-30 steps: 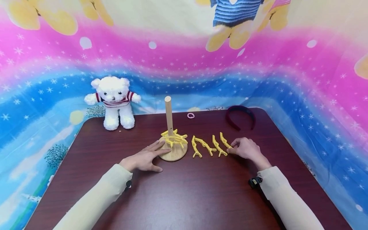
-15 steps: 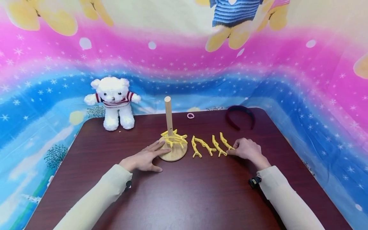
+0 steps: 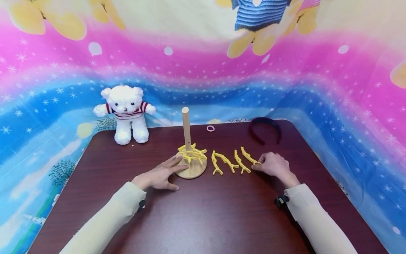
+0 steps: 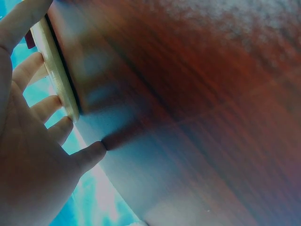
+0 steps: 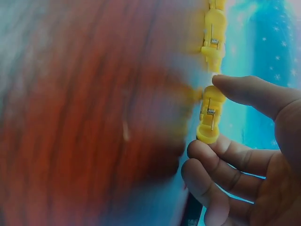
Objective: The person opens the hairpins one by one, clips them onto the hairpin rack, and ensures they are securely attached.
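A row of yellow alligator hair clips lies on the table, spring ends toward the person. At the row's right end, my right hand (image 3: 272,164) pinches the rightmost hair clip (image 3: 248,155) by its spring end, between thumb and fingers. The right wrist view shows that clip's spring end (image 5: 210,115) close up, another yellow clip (image 5: 215,35) beyond it. My left hand (image 3: 160,175) rests on the edge of a wooden stand's round base (image 3: 191,172), fingers spread and fairly straight. More yellow clips (image 3: 193,154) lie on the base around the upright post (image 3: 186,127).
A white teddy bear (image 3: 127,114) stands at the back left of the dark table (image 3: 203,215). Behind the clips lie a small pink ring (image 3: 210,128) and a dark red headband (image 3: 253,135). A printed cloth (image 3: 196,70) hangs along the table's back and sides.
My right hand has shifted slightly right, and the rightmost clip has turned, its far tip moving a little left. My left hand stays on the base.
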### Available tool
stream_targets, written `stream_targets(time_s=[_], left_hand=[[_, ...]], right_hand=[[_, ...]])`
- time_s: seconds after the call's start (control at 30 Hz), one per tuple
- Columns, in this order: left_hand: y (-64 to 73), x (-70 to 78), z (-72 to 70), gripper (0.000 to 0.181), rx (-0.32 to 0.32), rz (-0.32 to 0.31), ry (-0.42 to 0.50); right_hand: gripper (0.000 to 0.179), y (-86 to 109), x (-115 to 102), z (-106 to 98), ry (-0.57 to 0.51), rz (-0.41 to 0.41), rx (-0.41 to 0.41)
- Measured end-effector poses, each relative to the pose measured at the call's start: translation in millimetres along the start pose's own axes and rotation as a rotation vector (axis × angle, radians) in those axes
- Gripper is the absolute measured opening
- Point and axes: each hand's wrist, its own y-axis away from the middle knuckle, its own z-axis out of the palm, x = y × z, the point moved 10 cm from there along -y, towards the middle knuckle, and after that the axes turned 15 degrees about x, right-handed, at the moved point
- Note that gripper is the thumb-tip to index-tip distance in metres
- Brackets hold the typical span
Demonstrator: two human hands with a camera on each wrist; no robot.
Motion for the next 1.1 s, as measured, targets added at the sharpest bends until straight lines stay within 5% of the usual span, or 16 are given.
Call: stream_targets(time_s=[0.53,1.1], left_hand=[[0.1,2.2,-2.0,0.085,-0.005,-0.006,0.007],[0.7,-0.3,-1.3,0.086,-0.009,-0.011,0.001]], right_hand=[[0.038,-2.9,-9,-30,-0.121,-0.062,0.200],[0.041,0.4,-42,-50,-0.221,-0.140,0.290]])
